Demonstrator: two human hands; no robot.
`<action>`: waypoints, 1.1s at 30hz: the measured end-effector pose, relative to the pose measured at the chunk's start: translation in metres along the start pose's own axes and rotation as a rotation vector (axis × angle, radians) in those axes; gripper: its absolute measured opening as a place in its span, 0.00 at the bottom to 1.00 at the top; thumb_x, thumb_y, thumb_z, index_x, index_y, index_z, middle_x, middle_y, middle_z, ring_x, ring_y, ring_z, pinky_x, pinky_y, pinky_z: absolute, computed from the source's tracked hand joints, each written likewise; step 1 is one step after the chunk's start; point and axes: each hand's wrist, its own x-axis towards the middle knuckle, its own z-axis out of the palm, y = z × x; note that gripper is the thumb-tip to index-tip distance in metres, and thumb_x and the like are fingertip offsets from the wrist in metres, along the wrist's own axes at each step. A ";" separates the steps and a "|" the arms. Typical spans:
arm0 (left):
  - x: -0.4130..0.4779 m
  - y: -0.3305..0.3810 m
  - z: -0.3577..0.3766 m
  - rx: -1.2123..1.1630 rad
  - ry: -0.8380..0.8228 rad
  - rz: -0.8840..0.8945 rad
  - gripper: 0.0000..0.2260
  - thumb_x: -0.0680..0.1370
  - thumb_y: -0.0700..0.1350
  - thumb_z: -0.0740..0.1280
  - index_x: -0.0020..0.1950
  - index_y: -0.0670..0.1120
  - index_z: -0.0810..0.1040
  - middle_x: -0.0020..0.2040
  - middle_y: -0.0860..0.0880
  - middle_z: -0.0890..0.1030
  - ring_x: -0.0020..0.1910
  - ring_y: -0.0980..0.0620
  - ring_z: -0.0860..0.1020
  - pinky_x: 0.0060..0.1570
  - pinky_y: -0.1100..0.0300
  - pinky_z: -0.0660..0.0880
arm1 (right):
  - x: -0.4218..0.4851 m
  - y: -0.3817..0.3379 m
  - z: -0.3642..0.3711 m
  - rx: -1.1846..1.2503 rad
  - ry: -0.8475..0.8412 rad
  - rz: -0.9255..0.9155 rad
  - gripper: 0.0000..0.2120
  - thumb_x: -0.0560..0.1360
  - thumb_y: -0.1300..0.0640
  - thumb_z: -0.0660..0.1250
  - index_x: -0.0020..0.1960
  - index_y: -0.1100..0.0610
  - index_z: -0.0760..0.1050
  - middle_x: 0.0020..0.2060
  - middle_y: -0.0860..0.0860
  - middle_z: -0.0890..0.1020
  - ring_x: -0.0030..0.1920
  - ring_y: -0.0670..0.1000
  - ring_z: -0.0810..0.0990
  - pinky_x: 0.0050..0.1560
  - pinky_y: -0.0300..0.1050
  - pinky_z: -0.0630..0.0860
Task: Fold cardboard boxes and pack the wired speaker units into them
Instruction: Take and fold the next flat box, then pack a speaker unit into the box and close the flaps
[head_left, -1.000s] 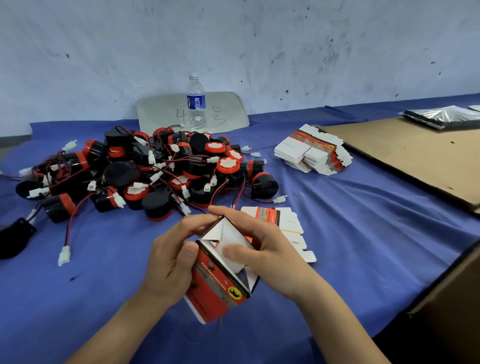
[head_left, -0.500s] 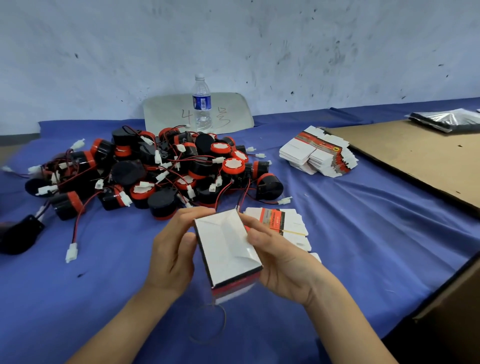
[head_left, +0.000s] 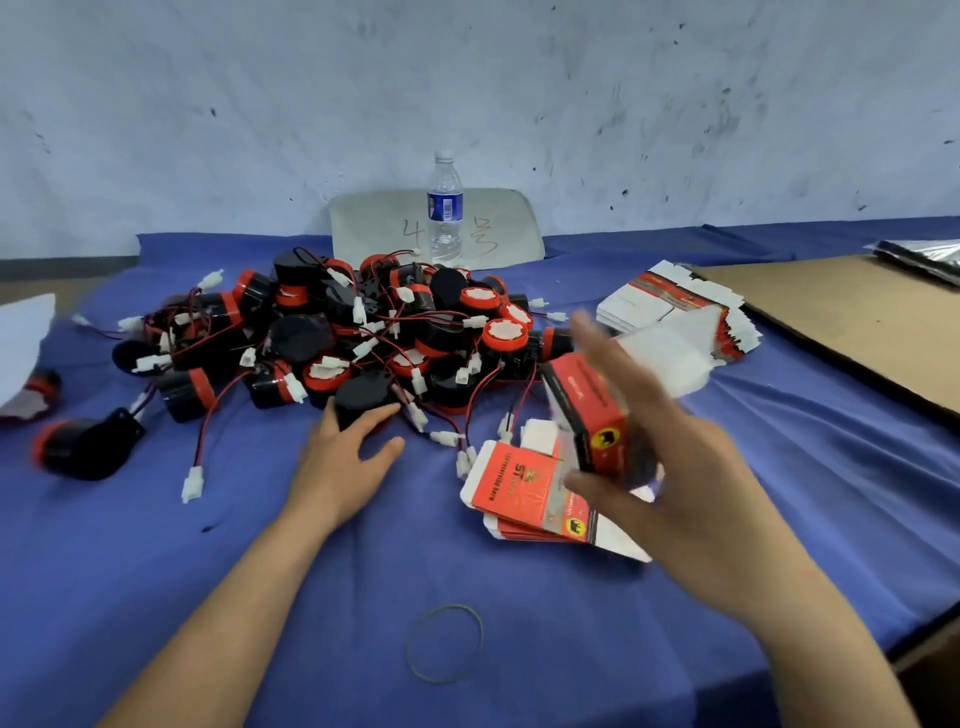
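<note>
My right hand (head_left: 654, 467) clasps the folded box (head_left: 587, 408), red with a yellow-and-black emblem, just above the flat boxes (head_left: 519, 488) on the blue cloth (head_left: 156, 545). Its white flap is blurred. My left hand (head_left: 340, 460) touches a black speaker unit (head_left: 361, 402) at the pile's near edge; whether it grips, I cannot tell.

Packing workshop: wired speaker units (head_left: 301, 335) are lying heaped on a blue-clothed bench (head_left: 156, 571), flat cartons (head_left: 639, 306) sitting stacked far right.
</note>
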 end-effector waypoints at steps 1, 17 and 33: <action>0.001 0.001 0.000 0.043 -0.008 -0.024 0.20 0.77 0.53 0.67 0.69 0.61 0.71 0.77 0.49 0.59 0.74 0.44 0.61 0.71 0.46 0.62 | 0.002 0.001 0.003 -0.284 -0.074 -0.025 0.48 0.71 0.62 0.70 0.71 0.25 0.45 0.37 0.42 0.75 0.37 0.45 0.72 0.38 0.36 0.74; -0.012 0.005 0.003 -0.289 0.250 0.065 0.18 0.78 0.48 0.67 0.55 0.69 0.64 0.57 0.50 0.76 0.58 0.51 0.74 0.48 0.64 0.67 | 0.005 0.022 0.048 -0.174 -0.306 0.116 0.20 0.79 0.60 0.62 0.63 0.38 0.75 0.67 0.40 0.68 0.67 0.44 0.66 0.64 0.30 0.60; -0.002 0.003 0.010 0.248 0.015 0.154 0.20 0.75 0.64 0.63 0.67 0.73 0.64 0.70 0.49 0.67 0.71 0.46 0.63 0.70 0.50 0.62 | 0.003 0.017 0.053 0.014 -0.149 0.114 0.16 0.77 0.65 0.66 0.58 0.48 0.81 0.58 0.42 0.77 0.58 0.42 0.75 0.56 0.33 0.70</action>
